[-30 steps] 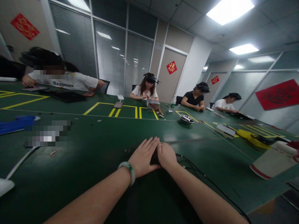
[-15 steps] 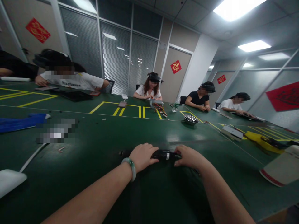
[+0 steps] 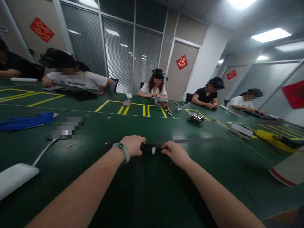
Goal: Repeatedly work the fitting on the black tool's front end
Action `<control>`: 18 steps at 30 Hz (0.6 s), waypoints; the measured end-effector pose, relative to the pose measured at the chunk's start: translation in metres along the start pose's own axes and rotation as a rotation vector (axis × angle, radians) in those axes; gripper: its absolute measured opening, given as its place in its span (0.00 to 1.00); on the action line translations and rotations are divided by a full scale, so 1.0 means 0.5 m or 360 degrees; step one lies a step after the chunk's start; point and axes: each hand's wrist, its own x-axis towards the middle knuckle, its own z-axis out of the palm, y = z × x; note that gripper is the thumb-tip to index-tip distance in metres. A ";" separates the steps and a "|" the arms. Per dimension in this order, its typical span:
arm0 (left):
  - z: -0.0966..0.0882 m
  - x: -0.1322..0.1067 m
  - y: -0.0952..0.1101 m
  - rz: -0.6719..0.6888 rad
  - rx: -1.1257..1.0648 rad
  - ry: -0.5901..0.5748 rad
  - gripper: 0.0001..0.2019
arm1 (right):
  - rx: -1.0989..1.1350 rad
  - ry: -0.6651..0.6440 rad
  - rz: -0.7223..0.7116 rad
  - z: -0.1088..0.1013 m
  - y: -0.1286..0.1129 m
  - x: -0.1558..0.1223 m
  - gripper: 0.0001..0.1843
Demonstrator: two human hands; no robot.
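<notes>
Left hand (image 3: 133, 145), right hand (image 3: 174, 152) — gripping black bundle (image 3: 150, 148).

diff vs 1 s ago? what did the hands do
The left hand and right hand, pressed together over the black object a second ago, slid apart to its two ends; each now has a closed grip on an end, so its labelled middle shows. Unchanged: the object lies on the green table; steel bowl in place.

Black strap (image 3: 150, 148), white label; green table (image 3: 99, 133), yellow lines.
</notes>
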 end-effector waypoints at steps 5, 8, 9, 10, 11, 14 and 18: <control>-0.003 -0.001 -0.003 -0.0001 -0.0006 0.0005 0.16 | -0.0266 -0.0040 0.0215 -0.047 0.016 -0.036 0.21; 0.001 -0.001 0.013 0.0185 -0.0060 0.0048 0.23 | -0.0459 -0.0340 0.0257 -0.070 0.023 -0.063 0.19; 0.005 -0.001 0.023 0.0255 -0.0104 0.0072 0.25 | -0.0488 -0.0433 0.0240 -0.073 0.021 -0.069 0.16; 0.012 0.000 0.035 0.0313 -0.0151 0.0102 0.26 | -0.0505 -0.0497 0.0216 -0.073 0.017 -0.073 0.12; 0.021 0.002 0.049 0.0346 -0.0179 0.0152 0.25 | -0.0513 -0.0531 0.0190 -0.072 0.011 -0.075 0.09; 0.054 0.009 0.091 0.0405 -0.0126 0.0346 0.18 | -0.0505 -0.0487 0.0166 -0.064 -0.004 -0.068 0.04; 0.086 0.020 0.120 0.0399 -0.0030 0.0387 0.12 | -0.0399 -0.0304 0.0286 -0.051 -0.002 -0.046 0.03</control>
